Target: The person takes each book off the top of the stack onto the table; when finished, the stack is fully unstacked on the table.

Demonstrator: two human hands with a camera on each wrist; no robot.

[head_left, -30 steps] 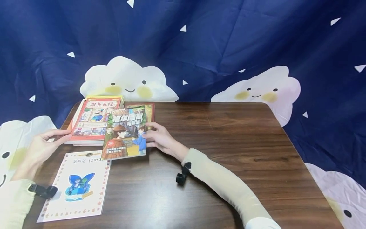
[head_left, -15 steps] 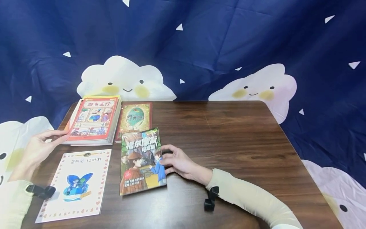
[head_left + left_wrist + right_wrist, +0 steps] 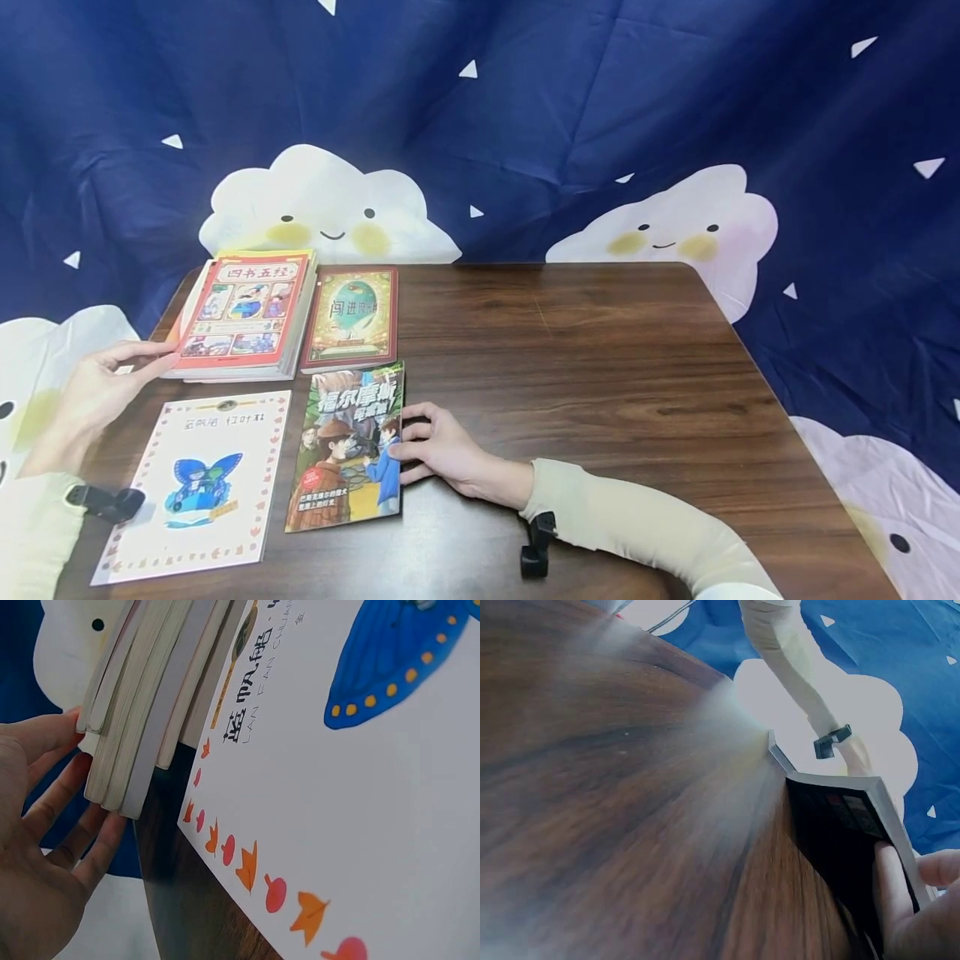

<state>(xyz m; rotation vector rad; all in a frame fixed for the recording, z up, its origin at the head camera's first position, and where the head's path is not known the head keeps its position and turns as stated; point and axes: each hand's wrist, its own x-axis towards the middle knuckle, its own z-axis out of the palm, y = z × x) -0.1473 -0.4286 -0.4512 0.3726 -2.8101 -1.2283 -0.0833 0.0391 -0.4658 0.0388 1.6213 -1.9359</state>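
My right hand (image 3: 442, 450) grips the right edge of a comic-style paperback book (image 3: 348, 458) with two figures on its cover. In the right wrist view the dark back cover (image 3: 829, 825) shows, so the book is tilted off the table, with a finger (image 3: 890, 881) against that cover. My left hand (image 3: 101, 396) touches the near left corner of a stack of books (image 3: 247, 308), topped by a red-bordered one. Its fingers lie fairly straight along the book edges (image 3: 131, 742) in the left wrist view. A white book (image 3: 198, 492) with a blue butterfly picture lies in front of the stack.
A green-and-gold book (image 3: 351, 321) with a red border lies right of the stack, beyond the held paperback. The brown wooden table (image 3: 600, 375) extends to the right. A dark blue curtain (image 3: 517, 108) with white clouds hangs behind the table's far edge.
My right hand has carried the paperback off the stack and the green-and-gold book toward me, first rightward, then slightly back left. My left hand has stayed at the stack's corner.
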